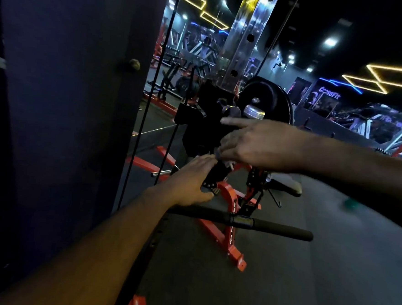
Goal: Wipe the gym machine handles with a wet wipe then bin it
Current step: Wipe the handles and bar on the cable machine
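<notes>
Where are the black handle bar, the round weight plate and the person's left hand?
black handle bar (282, 228), head view, right foam grip.
round weight plate (270, 95), head view, dark face.
left hand (191, 180), head view, back of hand.

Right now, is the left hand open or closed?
Open. The left hand has its fingers stretched out straight toward the black part of the red machine. No wet wipe shows in it.

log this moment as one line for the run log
left hand: open by black machine part | right hand: pinching small white wipe | black foam handle bar: untouched | bin: not visible
</notes>
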### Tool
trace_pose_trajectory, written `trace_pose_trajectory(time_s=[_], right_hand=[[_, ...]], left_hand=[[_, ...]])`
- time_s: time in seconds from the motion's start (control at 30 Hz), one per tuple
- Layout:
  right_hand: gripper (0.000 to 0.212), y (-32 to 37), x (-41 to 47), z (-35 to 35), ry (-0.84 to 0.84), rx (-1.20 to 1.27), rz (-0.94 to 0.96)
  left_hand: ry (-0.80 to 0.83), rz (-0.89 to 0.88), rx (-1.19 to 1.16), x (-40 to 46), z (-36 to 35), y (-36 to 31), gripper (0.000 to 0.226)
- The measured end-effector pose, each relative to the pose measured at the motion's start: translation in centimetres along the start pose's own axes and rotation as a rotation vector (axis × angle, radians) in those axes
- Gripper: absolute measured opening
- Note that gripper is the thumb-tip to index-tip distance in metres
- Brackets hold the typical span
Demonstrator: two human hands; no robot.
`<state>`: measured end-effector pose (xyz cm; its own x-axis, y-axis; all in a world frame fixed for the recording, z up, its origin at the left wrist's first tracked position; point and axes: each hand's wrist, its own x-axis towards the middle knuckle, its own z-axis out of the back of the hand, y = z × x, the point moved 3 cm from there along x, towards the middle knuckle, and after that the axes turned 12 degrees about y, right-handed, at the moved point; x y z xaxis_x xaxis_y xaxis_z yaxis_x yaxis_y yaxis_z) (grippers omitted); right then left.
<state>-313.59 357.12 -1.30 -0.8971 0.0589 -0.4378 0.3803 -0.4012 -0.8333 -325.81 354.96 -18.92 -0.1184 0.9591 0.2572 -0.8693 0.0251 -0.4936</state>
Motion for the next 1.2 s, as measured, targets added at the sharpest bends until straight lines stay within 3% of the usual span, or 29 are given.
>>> trace_pose_trajectory(time_s=[0.1, 0.23, 0.37, 0.43, 0.53, 0.63, 0.7, 0.8, 0.9, 0.97, 1.1, 1.2], right_hand=[[0.033, 0.0, 0.6, 0.5, -0.017, 0.023, -0.100], [0.030, 4.5, 3.4, -0.6, -0.007, 0.095, -0.074], [0.022, 3.9, 1.5, -2.9, -0.316, 0.050, 0.110], [0.032, 1.9, -0.3, -3.4, -0.373, -0.036, 0.178], [0.038, -0.6, -1.5, -2.7, -0.422, 0.006, 0.150], [0.029, 0.8, -0.4, -3.2, -0.479, 0.082, 0.056], [0.028, 2.6, 1.1, -4.9, -0.457, 0.178, -0.005], [0.047, 4.4, 2.9, -6.7, -0.271, 0.443, -0.065], [0.051, 5.8, 3.4, -5.9, -0.307, 0.479, -0.065], [0.058, 6.4, 3.8, -4.3, -0.306, 0.348, -0.082], [0.029, 6.3, 2.8, -3.2, -0.346, 0.212, -0.094], [0.035, 5.9, 2.2, -2.2, -0.298, 0.219, -0.122]], left_hand=[[-0.026, 0.000, -0.008, 0.0, -0.3, -0.2, 0.098], [-0.088, -0.074, -0.061, -0.5, 0.0, -0.7, 0.074], [-0.109, -0.132, -0.113, -0.7, -0.3, 0.1, 0.081], [-0.135, -0.084, -0.119, -0.5, -0.7, 0.2, 0.084], [-0.198, -0.029, -0.101, 0.0, -1.5, 0.4, 0.080], [-0.243, 0.000, -0.108, 0.2, -1.8, 0.3, 0.075], [-0.317, -0.041, -0.087, 0.2, -1.8, 0.0, 0.064], [-0.399, -0.116, -0.052, 0.3, -1.9, -0.5, 0.048], [-0.360, -0.165, -0.016, 0.7, -1.9, 0.0, 0.052], [-0.307, -0.210, -0.010, 0.6, -1.4, 0.5, 0.054], [-0.196, -0.372, -0.019, 0.3, 0.3, 2.5, 0.057], [-0.087, -0.337, 0.074, 0.2, 2.2, 3.3, 0.063]])
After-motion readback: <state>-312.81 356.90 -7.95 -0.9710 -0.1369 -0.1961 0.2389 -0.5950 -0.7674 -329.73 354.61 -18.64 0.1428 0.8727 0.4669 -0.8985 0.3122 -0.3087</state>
